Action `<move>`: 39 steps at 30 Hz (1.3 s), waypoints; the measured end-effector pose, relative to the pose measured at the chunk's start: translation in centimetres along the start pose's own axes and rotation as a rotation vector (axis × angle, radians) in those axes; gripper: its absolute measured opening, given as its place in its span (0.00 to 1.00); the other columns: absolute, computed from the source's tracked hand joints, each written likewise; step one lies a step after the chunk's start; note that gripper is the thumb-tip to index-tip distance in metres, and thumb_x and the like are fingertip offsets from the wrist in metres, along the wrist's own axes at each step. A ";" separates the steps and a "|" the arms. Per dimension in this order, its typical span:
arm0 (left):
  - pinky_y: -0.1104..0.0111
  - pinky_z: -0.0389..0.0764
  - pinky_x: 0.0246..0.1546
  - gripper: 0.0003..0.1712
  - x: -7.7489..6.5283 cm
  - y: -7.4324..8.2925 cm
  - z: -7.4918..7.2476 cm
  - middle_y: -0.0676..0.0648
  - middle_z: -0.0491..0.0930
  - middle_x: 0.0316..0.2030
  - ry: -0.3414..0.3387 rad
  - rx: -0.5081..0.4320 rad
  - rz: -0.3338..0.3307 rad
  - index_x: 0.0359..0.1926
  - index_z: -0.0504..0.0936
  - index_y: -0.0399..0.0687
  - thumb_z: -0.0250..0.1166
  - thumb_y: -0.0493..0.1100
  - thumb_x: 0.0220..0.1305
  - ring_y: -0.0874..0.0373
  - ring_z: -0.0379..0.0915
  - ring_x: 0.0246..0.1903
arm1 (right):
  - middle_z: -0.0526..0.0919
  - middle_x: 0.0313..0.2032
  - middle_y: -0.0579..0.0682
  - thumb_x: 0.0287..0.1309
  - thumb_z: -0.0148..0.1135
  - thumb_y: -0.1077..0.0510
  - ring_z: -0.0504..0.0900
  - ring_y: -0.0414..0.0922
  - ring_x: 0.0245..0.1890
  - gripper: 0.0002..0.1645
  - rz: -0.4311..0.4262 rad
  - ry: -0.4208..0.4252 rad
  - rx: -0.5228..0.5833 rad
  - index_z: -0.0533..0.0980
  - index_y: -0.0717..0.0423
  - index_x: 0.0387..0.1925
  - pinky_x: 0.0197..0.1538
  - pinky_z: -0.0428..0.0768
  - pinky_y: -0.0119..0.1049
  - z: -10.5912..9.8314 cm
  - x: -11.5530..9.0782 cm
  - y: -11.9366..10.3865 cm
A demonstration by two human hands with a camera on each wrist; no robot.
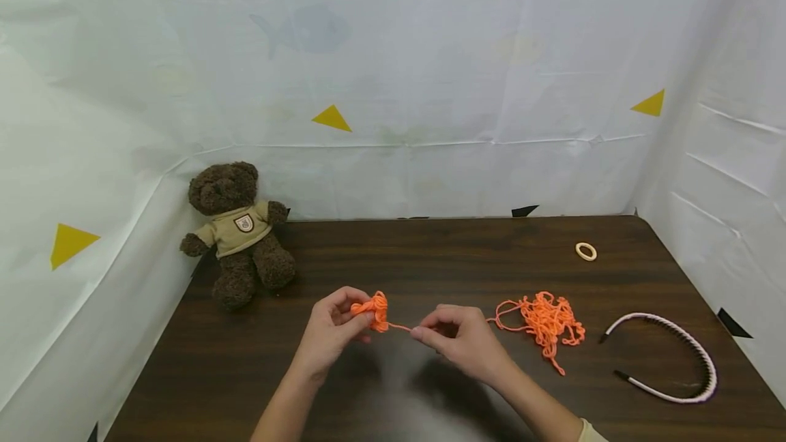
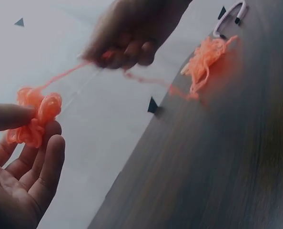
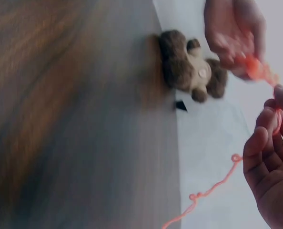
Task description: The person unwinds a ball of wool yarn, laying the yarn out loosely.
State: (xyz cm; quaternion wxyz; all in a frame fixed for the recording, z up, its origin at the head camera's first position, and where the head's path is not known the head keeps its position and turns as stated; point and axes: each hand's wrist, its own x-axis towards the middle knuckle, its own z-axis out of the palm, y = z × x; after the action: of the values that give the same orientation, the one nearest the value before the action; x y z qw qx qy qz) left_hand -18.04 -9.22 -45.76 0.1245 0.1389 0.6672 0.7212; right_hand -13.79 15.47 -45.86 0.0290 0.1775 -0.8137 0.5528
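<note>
A small bundle of orange yarn [image 1: 378,311] is pinched between the thumb and fingers of my left hand [image 1: 334,326], above the table. From it a short strand runs to my right hand [image 1: 460,338], which pinches it between thumb and fingertips. Past the right hand the strand leads on to a loose, tangled heap of orange yarn [image 1: 548,322] lying on the table. In the left wrist view the bundle [image 2: 34,114] shows several looped coils. The right wrist view shows the strand [image 3: 213,187] trailing away from the right hand, with small kinks in it.
A brown teddy bear [image 1: 236,234] in a beige shirt leans at the back left of the dark wooden table [image 1: 442,251]. Right of the yarn heap lies a white headband [image 1: 706,360]. A pale ring [image 1: 586,252] is at the back right. White sheeting surrounds the table.
</note>
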 end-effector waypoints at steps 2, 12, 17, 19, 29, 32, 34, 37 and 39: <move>0.62 0.84 0.29 0.16 0.0 -0.1 -0.6 0.40 0.82 0.39 0.047 0.001 -0.012 0.48 0.77 0.34 0.69 0.37 0.62 0.50 0.83 0.33 | 0.81 0.25 0.42 0.58 0.70 0.52 0.73 0.37 0.19 0.05 -0.011 0.009 -0.012 0.84 0.45 0.29 0.22 0.75 0.32 -1.1 -0.2 0.2; 0.62 0.84 0.31 0.20 -0.2 -0.7 -3.2 0.42 0.81 0.44 0.193 -0.036 -0.019 0.56 0.74 0.35 0.65 0.33 0.65 0.53 0.82 0.36 | 0.79 0.22 0.44 0.58 0.70 0.60 0.73 0.37 0.17 0.05 -0.034 0.034 -0.101 0.82 0.47 0.29 0.20 0.75 0.33 -7.2 -1.8 0.4; 0.61 0.84 0.32 0.21 -0.3 -0.4 -3.7 0.45 0.80 0.44 0.205 -0.100 -0.031 0.59 0.72 0.38 0.63 0.34 0.67 0.54 0.81 0.36 | 0.79 0.21 0.43 0.59 0.69 0.57 0.74 0.40 0.16 0.05 0.012 0.031 -0.156 0.82 0.44 0.29 0.20 0.74 0.33 -10.0 -2.8 1.3; 0.61 0.84 0.32 0.19 -0.4 -0.3 -4.0 0.45 0.79 0.43 0.224 -0.106 -0.042 0.58 0.73 0.39 0.63 0.35 0.67 0.54 0.80 0.35 | 0.79 0.22 0.44 0.60 0.69 0.57 0.73 0.40 0.16 0.05 0.024 0.056 -0.200 0.82 0.44 0.29 0.20 0.73 0.33 -11.0 -3.1 1.4; 0.66 0.83 0.31 0.15 -0.5 -0.1 -5.7 0.48 0.79 0.41 0.322 -0.133 -0.069 0.54 0.78 0.42 0.64 0.36 0.66 0.56 0.79 0.32 | 0.78 0.21 0.42 0.61 0.68 0.57 0.69 0.38 0.17 0.03 0.081 0.253 -0.417 0.82 0.46 0.30 0.20 0.67 0.32 -15.5 -5.0 1.8; 0.67 0.83 0.31 0.15 -0.6 0.0 -6.2 0.48 0.79 0.41 0.353 -0.159 -0.085 0.54 0.78 0.43 0.64 0.36 0.67 0.57 0.80 0.32 | 0.77 0.19 0.42 0.60 0.68 0.57 0.68 0.38 0.16 0.04 0.084 0.289 -0.475 0.82 0.47 0.30 0.20 0.66 0.31 -16.4 -5.5 2.4; 0.68 0.83 0.31 0.14 -0.7 0.1 -6.5 0.48 0.80 0.41 0.367 -0.178 -0.095 0.53 0.79 0.43 0.63 0.36 0.67 0.57 0.80 0.32 | 0.76 0.18 0.43 0.61 0.68 0.56 0.67 0.38 0.16 0.04 0.093 0.314 -0.518 0.82 0.49 0.30 0.20 0.65 0.31 -17.0 -5.8 2.8; 0.69 0.83 0.31 0.13 -0.9 0.3 -7.1 0.49 0.79 0.42 0.385 -0.210 -0.096 0.53 0.79 0.44 0.63 0.37 0.68 0.59 0.80 0.31 | 0.76 0.18 0.43 0.63 0.66 0.54 0.68 0.37 0.16 0.08 0.142 0.365 -0.568 0.82 0.53 0.31 0.19 0.64 0.31 -18.1 -6.3 3.7; 0.70 0.82 0.31 0.13 -1.0 0.4 -7.6 0.50 0.79 0.42 0.393 -0.224 -0.085 0.52 0.80 0.45 0.64 0.38 0.68 0.60 0.80 0.30 | 0.77 0.18 0.44 0.64 0.65 0.52 0.68 0.38 0.17 0.12 0.193 0.416 -0.587 0.83 0.56 0.32 0.19 0.64 0.31 -18.9 -6.5 4.3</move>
State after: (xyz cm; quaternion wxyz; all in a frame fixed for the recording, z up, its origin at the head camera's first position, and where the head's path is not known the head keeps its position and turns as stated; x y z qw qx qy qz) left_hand -19.85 -16.66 -45.92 0.0368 -0.0471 0.5995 0.7981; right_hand -11.85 35.71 -43.99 0.1911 -0.0323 -0.9273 0.3203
